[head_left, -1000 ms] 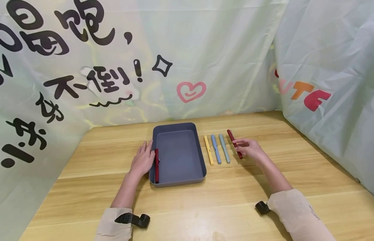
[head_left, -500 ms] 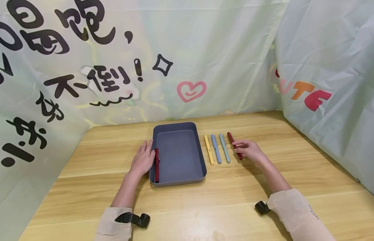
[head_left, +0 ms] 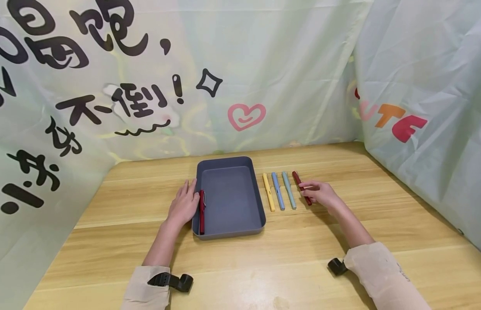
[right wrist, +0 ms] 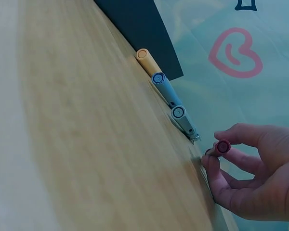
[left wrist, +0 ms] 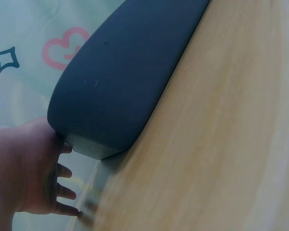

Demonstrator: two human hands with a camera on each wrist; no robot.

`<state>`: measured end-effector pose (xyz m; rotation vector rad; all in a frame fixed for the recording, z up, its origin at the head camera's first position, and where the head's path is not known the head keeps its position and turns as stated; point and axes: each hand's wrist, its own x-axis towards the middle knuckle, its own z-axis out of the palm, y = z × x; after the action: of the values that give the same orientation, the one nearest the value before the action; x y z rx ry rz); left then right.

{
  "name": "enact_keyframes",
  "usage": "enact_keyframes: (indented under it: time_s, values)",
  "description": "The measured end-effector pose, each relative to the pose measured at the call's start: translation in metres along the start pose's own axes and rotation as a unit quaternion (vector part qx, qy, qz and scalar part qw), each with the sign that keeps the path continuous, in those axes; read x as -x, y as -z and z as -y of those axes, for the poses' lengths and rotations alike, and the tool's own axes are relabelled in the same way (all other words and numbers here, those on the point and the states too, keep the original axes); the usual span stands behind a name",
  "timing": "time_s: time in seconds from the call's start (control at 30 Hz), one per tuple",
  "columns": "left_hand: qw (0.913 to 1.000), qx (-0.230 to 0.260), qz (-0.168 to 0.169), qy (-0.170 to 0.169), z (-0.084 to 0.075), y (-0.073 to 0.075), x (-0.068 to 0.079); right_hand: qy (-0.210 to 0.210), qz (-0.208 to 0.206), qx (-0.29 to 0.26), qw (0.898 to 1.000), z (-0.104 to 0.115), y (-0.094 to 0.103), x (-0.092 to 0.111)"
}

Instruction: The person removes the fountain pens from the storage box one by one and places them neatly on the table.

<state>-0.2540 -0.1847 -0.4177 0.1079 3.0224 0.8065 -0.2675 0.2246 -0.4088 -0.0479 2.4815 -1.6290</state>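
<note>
My left hand (head_left: pixel 183 207) rests with straightish fingers against the left wall of the grey tray (head_left: pixel 232 200). In the left wrist view, the left hand (left wrist: pixel 31 168) touches the tray's corner (left wrist: pixel 120 72), its fingertips pointing past it. A dark red pen (head_left: pixel 202 217) lies lengthwise inside the tray along that wall. To the right, my right hand (head_left: pixel 323 193) pinches a second dark red pen (head_left: pixel 296 177) between thumb and fingers, low over the wood. That pen's round end (right wrist: pixel 222 147) faces the right wrist camera. It slants slightly, its far end toward the left.
Between the tray and the right hand lie a yellow pen (head_left: pixel 268 193), a blue pen (head_left: pixel 278 191) and a grey-green pen (head_left: pixel 288 190), side by side on the wooden table (head_left: pixel 240 275). Printed cloth (head_left: pixel 295 77) hangs behind the table and along both sides.
The pen in my right hand has shifted slightly, its far end coming a little nearer to me. My left hand, the tray and the other pens stay put.
</note>
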Motion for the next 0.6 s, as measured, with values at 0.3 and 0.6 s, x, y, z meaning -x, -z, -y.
enact_keyframes:
  time_s: [0.3,0.6]
  values:
    - [1.0000,0.004,0.003,0.006,-0.0002,-0.0007,-0.0003,0.004,-0.008,0.003,1.000,-0.0017,-0.0005,-0.0003]
    - [1.0000,0.003,0.001,0.004,0.0006,-0.0007,-0.0007,0.010,-0.030,0.027,0.999,-0.0024,-0.0016,-0.0018]
